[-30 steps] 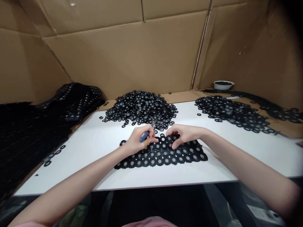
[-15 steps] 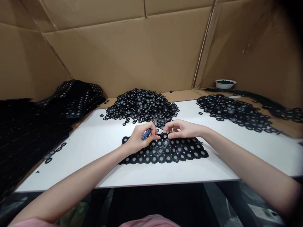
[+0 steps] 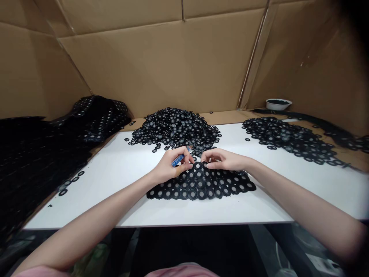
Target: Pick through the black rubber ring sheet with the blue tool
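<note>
A black panel of joined rings with pale centres (image 3: 201, 184) lies on the white board. My left hand (image 3: 173, 165) is closed, with a slim blue pen-like tool (image 3: 177, 159) lying across its fingers; its brownish tip points up and away. The thumb and forefinger of that hand also meet at the panel's far edge. Just to the right, my right hand (image 3: 223, 159) is closed in a pinch on a black ring (image 3: 204, 164) at the same edge. What exactly lies between the left fingertips is too small to see.
Beyond the hands rises a heap of loose black rings (image 3: 173, 129). A second heap (image 3: 288, 136) spreads at the right, with a white bowl (image 3: 278, 104) behind it. Dark material (image 3: 37, 161) covers the left side, near several stray rings (image 3: 67, 183). Cardboard walls (image 3: 161, 69) enclose the board (image 3: 129, 215).
The view has shifted slightly. My right fingers now pinch a ring at the panel's top edge, and the left fingertips have drawn a little apart from the right ones.
</note>
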Demonstrator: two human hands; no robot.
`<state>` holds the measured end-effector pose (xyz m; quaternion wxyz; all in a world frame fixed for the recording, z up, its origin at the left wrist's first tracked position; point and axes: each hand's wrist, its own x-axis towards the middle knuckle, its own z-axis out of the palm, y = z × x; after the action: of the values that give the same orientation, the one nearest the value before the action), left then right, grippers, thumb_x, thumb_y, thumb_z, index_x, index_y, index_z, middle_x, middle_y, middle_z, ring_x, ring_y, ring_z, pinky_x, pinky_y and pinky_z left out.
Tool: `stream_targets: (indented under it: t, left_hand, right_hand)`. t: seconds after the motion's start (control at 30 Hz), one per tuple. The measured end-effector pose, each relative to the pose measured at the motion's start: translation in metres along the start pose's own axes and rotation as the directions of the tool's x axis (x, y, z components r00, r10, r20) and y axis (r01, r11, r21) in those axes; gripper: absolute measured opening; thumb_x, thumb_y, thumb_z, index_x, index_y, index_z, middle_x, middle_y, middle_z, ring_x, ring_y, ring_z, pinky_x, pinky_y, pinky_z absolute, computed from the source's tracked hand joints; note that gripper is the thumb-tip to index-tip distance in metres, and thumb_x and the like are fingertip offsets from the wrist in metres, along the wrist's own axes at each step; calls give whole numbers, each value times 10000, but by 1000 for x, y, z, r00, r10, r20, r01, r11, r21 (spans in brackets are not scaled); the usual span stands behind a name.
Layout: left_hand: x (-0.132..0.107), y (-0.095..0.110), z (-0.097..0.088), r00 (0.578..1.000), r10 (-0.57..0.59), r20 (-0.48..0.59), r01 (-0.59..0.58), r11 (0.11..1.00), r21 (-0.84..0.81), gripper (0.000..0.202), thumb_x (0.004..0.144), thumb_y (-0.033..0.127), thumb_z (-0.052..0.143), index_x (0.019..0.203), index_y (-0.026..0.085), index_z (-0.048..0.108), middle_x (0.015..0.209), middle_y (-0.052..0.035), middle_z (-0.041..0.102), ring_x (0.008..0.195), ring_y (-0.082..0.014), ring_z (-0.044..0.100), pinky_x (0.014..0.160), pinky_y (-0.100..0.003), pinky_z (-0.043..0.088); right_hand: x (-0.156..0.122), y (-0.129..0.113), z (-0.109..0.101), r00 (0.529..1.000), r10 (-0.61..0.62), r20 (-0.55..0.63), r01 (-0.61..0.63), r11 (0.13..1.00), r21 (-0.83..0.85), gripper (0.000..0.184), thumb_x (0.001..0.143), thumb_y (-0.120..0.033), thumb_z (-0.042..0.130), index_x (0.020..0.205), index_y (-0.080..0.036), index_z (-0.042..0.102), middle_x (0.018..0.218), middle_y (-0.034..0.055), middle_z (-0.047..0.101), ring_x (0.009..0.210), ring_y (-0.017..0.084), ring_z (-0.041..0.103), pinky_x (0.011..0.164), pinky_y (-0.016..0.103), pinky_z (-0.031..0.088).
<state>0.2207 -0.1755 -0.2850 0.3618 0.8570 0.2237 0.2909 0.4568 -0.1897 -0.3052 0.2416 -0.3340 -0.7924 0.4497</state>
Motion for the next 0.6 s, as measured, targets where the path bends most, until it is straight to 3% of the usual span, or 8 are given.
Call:
stream_targets:
  t: [0.17,0.4,0.6]
  left_hand:
    - [0,3,2,999,7,-32,-7,1000,-23,236,808,272,647,736,156,455,871,-56,664,818,-154,617,772,-269,449]
    - [-1,5,3,995,20,-100,-21,1000,-8,246,792,274,666,724,156,461,843,-48,662,798,-153,623,757,-265,459]
    - [0,4,4,993,27,-115,-31,999,-25,250,786,278,675,720,155,468,825,-48,662,789,-158,628,746,-269,469]
  right_hand:
    - [-2,-10,1,1000,-12,27,12,1000,0,275,820,-383,570,986,-165,595,861,12,540,759,156,450,679,265,342]
    - [0,-15,2,1000,-11,-15,13,990,142,296,801,-419,533,889,-149,618,802,13,553,750,163,459,698,283,338]
    - [2,-14,8,998,3,-68,0,999,45,306,803,-443,610,869,-144,597,740,-1,518,675,134,440,621,259,336]
